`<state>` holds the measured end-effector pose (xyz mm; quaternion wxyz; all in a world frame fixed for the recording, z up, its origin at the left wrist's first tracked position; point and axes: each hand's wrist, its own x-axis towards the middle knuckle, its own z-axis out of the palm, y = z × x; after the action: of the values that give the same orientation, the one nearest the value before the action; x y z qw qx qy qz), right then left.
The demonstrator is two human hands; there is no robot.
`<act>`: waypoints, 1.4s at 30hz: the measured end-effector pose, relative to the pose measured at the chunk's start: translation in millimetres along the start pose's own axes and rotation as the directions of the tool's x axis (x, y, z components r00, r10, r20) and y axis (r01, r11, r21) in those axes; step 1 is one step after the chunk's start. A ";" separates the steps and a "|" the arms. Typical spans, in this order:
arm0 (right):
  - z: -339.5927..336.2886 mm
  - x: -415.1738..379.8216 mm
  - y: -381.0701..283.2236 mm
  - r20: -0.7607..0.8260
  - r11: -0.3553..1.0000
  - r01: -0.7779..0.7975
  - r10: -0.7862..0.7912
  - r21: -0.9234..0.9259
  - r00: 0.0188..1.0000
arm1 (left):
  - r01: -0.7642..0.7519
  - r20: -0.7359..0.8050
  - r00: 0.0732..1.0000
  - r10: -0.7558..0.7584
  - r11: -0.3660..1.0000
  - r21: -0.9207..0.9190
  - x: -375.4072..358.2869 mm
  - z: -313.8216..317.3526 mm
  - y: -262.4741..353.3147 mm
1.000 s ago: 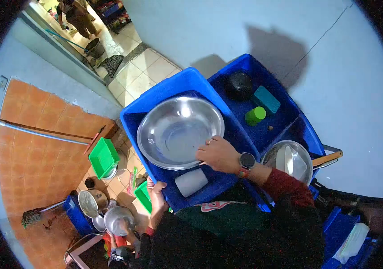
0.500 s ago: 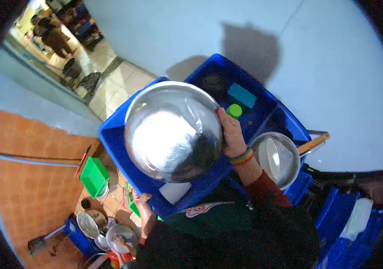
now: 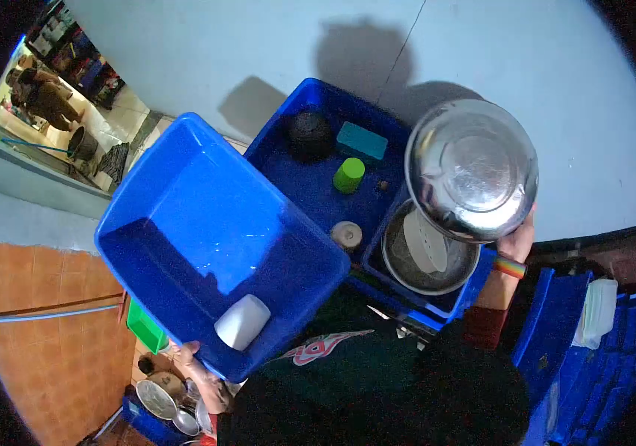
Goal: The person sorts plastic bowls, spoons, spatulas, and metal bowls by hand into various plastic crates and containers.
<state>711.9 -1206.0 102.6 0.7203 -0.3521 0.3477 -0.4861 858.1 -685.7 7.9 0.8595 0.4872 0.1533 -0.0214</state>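
My left hand [image 3: 197, 372] grips the near rim of a blue plastic tub [image 3: 214, 201], which is tilted towards me. Inside the tub, a white cup [image 3: 243, 322] lies on its side near the rim, and the floor of the tub glistens wet. My right hand [image 3: 519, 236] holds a shiny metal bowl [image 3: 474, 171] by its edge, underside facing me. That bowl hangs over a metal pan [image 3: 396, 256] with a white oval piece [image 3: 424, 241] in it. Most of my right fingers are hidden behind the bowl.
A larger blue bin [image 3: 277, 141] against the wall holds a green cup [image 3: 349, 175], a teal block [image 3: 363, 141] and a dark round thing [image 3: 310, 136]. Metal pots [image 3: 156, 400] and a green basket [image 3: 145, 327] are at lower left. A person [image 3: 43, 97] bends over in the doorway.
The metal bowl has moved right, from over the blue tub to above the pan. My left hand has raised and tilted the tub leftward, uncovering its inside.
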 end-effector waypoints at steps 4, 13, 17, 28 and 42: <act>-51.3 31.5 28.1 -0.179 1.000 -0.009 0.007 -0.009 0.984 | -0.038 -0.002 0.999 0.038 0.999 0.033 11.8 1.3 13.3; -221.0 69.3 28.2 -0.147 0.909 -0.311 0.280 -0.277 0.949 | -0.111 -0.003 0.994 0.111 0.992 0.057 11.3 7.6 27.1; -256.7 90.7 58.2 0.043 0.227 0.065 -0.101 -0.972 0.994 | -0.177 -0.056 0.979 0.196 0.954 0.244 28.1 -23.2 15.2; 151.4 -167.1 149.8 0.946 0.341 0.934 0.323 -0.108 -0.008 | -0.144 0.162 0.978 0.132 0.987 0.066 14.8 71.7 9.0; 172.7 -59.7 85.3 0.819 0.073 0.821 0.158 -0.566 0.551 | -0.244 0.056 0.969 0.243 0.969 0.031 7.9 39.6 12.3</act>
<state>879.3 -1096.5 128.1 0.2315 -0.9521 0.1439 -0.1384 877.6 -711.8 34.8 0.8501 0.5175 0.0694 0.0687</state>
